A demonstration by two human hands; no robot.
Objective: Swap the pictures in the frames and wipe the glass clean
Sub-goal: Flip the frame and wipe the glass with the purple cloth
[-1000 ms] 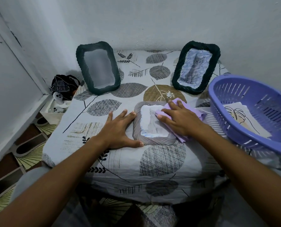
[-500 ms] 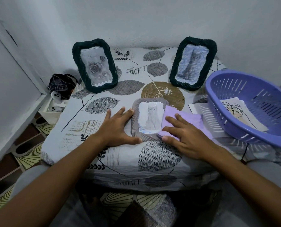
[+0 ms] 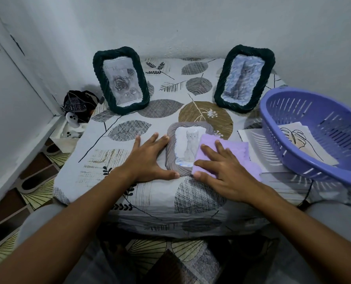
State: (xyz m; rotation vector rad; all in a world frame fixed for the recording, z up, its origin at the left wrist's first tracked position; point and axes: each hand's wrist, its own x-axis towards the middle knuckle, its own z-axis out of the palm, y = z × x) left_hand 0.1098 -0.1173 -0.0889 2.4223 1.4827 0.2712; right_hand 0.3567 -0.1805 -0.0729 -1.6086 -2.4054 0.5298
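Mid-wipe: right hand flat, pressing cloth on grey frame at table front, left hand flat, steadying it; 2 dark frames upright behind, prob. still to do.

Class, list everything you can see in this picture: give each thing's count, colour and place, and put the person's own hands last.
standing frames: two, dark green, upright at the back of the table; left one shows a rose, right one a cat.
flat frame: one, grey, lying at the table's middle, cat picture inside.
cloth: one, lilac, on the flat frame's right side.
basket: one, purple, right edge of the table, a leaf drawing inside.
tablecloth: one, white with leaf print.
left hand: flat beside the flat frame.
right hand: pressing the cloth.
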